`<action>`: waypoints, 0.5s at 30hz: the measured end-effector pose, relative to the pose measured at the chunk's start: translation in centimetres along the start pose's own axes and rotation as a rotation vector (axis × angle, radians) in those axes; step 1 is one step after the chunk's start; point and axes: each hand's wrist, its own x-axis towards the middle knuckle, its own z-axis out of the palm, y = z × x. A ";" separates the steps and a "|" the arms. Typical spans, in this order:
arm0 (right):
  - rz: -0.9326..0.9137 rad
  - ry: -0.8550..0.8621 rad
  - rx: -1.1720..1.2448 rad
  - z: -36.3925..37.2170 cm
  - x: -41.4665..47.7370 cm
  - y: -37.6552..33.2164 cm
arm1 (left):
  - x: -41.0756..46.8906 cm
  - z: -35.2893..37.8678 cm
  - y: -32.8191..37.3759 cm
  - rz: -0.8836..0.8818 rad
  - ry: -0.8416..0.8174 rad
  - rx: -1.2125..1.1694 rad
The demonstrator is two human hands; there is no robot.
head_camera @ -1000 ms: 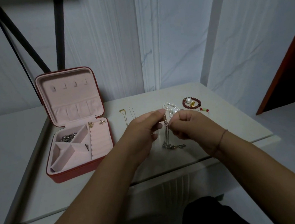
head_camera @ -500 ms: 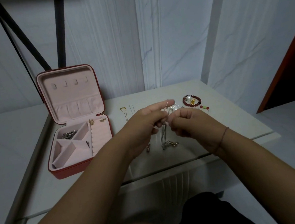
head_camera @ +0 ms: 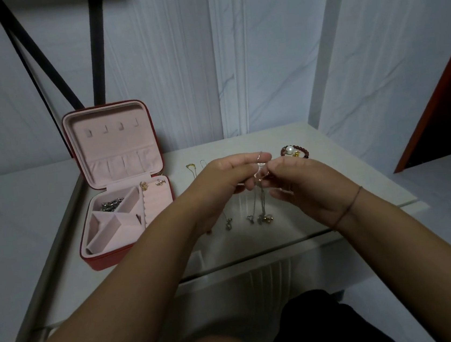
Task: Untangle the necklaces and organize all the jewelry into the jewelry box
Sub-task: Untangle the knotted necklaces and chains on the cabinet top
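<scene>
1. Closest in, two bare forearms reach from the bottom corners over the front edge of the table (head_camera: 257, 260), with a dark garment (head_camera: 320, 323) below.
2. The left hand (head_camera: 226, 187) and right hand (head_camera: 305, 187) meet above the middle of the table, fingertips almost touching. Each pinches the top of the tangled necklaces (head_camera: 259, 172), so both are closed on the chains. A thin cord (head_camera: 348, 207) circles the right wrist.
3. The chains hang down between the hands. I count four small pendants (head_camera: 260, 218) at their ends near the tabletop, the two on the right overlapping. Whether they touch the top I cannot tell.
4. There is bare tabletop in front of the hands and to their right, as far as the table's right edge.
5. To the left stands one red jewelry box (head_camera: 107, 257), open, near the table's left edge, its pink lid (head_camera: 111, 144) upright.
6. Inside the box is one heap of silver chain (head_camera: 110, 206) in the back-left compartment, and two earrings (head_camera: 144, 185) sit at the back of the ring rolls.
7. Behind the left hand lie two thin chains (head_camera: 190, 169), side by side.
8. Behind the right hand lies one red bead bracelet (head_camera: 294, 151) with a white pearl.
9. Farthest off are white marbled walls (head_camera: 261, 54), black bars (head_camera: 94, 45) above the box, and a red-brown panel (head_camera: 448, 89) at the right.
</scene>
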 end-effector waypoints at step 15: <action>-0.103 0.093 -0.004 0.0 0.1 -0.1 | 0.2 -0.2 0.0 -0.054 0.077 0.140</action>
